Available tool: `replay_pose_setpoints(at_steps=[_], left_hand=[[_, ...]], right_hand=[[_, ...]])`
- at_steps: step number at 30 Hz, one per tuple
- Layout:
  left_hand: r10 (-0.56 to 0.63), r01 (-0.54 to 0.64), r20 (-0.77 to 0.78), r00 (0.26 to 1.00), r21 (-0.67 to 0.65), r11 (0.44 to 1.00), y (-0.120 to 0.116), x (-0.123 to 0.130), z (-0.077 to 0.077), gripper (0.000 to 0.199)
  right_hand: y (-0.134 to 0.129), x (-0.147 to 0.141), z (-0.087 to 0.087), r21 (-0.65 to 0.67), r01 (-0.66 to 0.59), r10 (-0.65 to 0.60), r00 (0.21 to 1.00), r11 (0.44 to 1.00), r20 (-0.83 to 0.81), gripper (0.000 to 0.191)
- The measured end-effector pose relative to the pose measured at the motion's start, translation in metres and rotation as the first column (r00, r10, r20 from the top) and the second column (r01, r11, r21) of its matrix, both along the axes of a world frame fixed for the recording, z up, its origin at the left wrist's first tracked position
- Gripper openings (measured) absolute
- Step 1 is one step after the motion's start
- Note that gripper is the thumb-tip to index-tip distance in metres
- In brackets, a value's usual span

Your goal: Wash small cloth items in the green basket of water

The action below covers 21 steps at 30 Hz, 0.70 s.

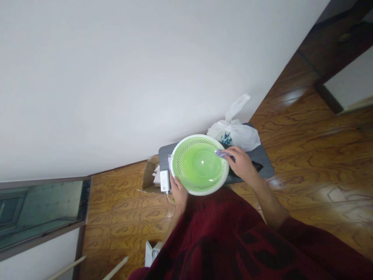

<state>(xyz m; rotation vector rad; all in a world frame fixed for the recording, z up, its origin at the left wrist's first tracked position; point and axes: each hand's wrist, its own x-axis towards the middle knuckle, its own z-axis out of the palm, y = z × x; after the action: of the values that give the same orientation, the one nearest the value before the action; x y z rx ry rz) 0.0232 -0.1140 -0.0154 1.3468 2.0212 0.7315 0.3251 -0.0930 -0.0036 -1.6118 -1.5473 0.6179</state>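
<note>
A round basin (186, 182), green inside with a white rim and a band of small holes, stands on a narrow grey table (266, 165). My left hand (178, 191) grips its rim at the lower left, the fingers partly hidden by the rim. At the right side of the basin, my right hand (239, 163) pinches a small purple cloth (222, 154) against the inner edge. The bottom of the basin looks shiny, with bright reflections.
A knotted white plastic bag (246, 137) sits behind the basin, against the wall. Left of the basin lies a white device (164, 181) with a cable. A cardboard box (148, 175) stands beside the table on the wooden floor (116, 214). Something black lies right of my right hand.
</note>
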Motion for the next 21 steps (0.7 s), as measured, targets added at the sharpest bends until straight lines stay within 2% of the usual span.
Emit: replay_pose_setpoints(at_steps=[4, 7, 10, 17, 19, 21], left_hand=[[0.073, -0.073, 0.021, 0.997, 0.004, 0.997, 0.001, 0.005, 0.005, 0.063], [0.091, -0.091, 0.033, 0.995, -0.007, 0.996, 0.001, 0.005, 0.004, 0.062], [0.089, -0.089, 0.037, 0.995, -0.005, 0.996, 0.001, 0.005, 0.003, 0.062], [0.073, -0.073, 0.016, 0.997, 0.002, 0.997, 0.002, 0.006, 0.007, 0.063], [0.060, -0.060, 0.002, 0.998, 0.003, 0.998, 0.002, 0.006, 0.005, 0.063], [0.045, -0.045, -0.016, 0.999, 0.008, 0.999, 0.002, 0.005, 0.003, 0.062]], right_hand=[[-0.021, 0.000, 0.002, -0.003, -0.003, 0.003, 1.000, 1.000, 0.012, 0.026], [-0.014, 0.000, 0.001, 0.005, -0.024, 0.024, 0.999, 1.000, 0.031, 0.027], [0.012, -0.001, -0.002, 0.001, -0.033, 0.033, 0.998, 0.999, 0.047, 0.027], [0.090, -0.011, -0.008, 0.022, -0.094, 0.092, 0.993, 0.995, 0.077, 0.029], [0.100, -0.013, -0.009, 0.036, -0.088, 0.086, 0.995, 0.995, 0.058, 0.030], [0.098, -0.013, -0.009, 0.038, -0.077, 0.075, 0.996, 0.996, 0.046, 0.030]])
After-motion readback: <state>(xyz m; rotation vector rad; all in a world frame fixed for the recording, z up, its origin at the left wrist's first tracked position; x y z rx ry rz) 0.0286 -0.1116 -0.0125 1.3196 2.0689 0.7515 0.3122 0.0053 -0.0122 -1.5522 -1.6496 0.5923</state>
